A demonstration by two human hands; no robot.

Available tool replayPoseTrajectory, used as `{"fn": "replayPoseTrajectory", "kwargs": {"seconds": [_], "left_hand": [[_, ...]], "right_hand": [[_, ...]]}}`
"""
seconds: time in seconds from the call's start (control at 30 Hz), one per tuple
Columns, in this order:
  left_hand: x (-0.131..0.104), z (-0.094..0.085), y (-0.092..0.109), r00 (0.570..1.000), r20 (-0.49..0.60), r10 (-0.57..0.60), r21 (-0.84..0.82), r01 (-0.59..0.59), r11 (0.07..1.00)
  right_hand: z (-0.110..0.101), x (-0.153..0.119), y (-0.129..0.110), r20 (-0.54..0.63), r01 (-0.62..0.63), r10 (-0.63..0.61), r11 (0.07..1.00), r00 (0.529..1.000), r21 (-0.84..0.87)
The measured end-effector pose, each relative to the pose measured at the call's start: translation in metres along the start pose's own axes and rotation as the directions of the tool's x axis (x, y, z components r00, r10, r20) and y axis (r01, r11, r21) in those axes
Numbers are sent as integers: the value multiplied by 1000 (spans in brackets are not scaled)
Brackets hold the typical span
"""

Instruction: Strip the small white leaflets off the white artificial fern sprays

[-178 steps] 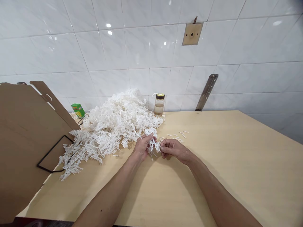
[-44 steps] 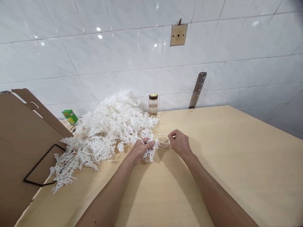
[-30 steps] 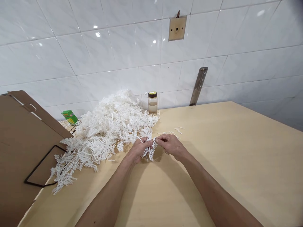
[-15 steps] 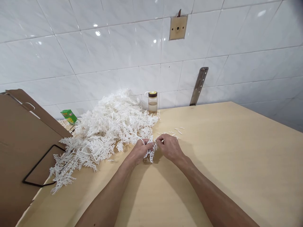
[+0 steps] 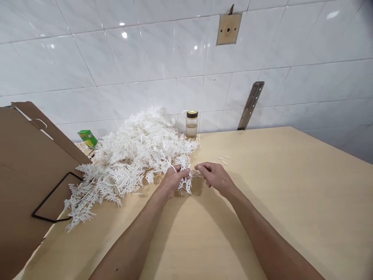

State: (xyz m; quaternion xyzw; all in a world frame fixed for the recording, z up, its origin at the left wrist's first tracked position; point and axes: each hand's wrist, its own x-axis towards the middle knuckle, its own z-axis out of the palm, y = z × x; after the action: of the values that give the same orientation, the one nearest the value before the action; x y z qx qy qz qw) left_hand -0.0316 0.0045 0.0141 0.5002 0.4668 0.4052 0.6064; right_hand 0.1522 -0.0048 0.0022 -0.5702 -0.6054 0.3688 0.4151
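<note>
A large heap of white feathery sprigs [image 5: 140,144] lies on the wooden table [image 5: 291,186], left of centre. At the heap's right edge my left hand [image 5: 174,179] pinches a white sprig [image 5: 185,186] between thumb and fingers. Just right of that sprig is my right hand [image 5: 214,175], its thumb and index finger close together and its other fingers curled. Whether a tiny piece is between those fingertips is too small to tell. Several loose white bits [image 5: 223,160] lie beyond my right hand.
A lidded jar of liquid [image 5: 191,125] stands by the tiled wall behind the heap. To the left are a cardboard box [image 5: 35,171], a black wire frame [image 5: 48,200] and a green carton [image 5: 87,139]. A metal bracket [image 5: 251,105] leans on the wall.
My right hand has moved a little away from the sprig, to the right. My left hand still holds the sprig. The whole view has shifted slightly.
</note>
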Motion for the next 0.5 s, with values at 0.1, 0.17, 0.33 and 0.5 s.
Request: {"fn": "replayPoseTrajectory", "kwargs": {"seconds": [0.1, 0.17, 0.33, 0.5], "left_hand": [[0, 1, 0, 1000, 21, -4, 8, 4, 1000], [-2, 2, 1, 1000, 13, -10, 18, 10, 1000], [-3, 3, 2, 998, -9, -62, 33, 62, 998], [-2, 3, 1, 999, 9, -47, 36, 47, 998]], "right_hand": [[9, -6, -10, 116, 13, -26, 994, 993, 111], [11, -7, -12, 133, 11, -30, 990, 991, 143], [14, -3, -3, 90, -36, 22, 988, 996, 148], [15, -3, -2, 102, -19, 10, 996, 995, 88]]}}
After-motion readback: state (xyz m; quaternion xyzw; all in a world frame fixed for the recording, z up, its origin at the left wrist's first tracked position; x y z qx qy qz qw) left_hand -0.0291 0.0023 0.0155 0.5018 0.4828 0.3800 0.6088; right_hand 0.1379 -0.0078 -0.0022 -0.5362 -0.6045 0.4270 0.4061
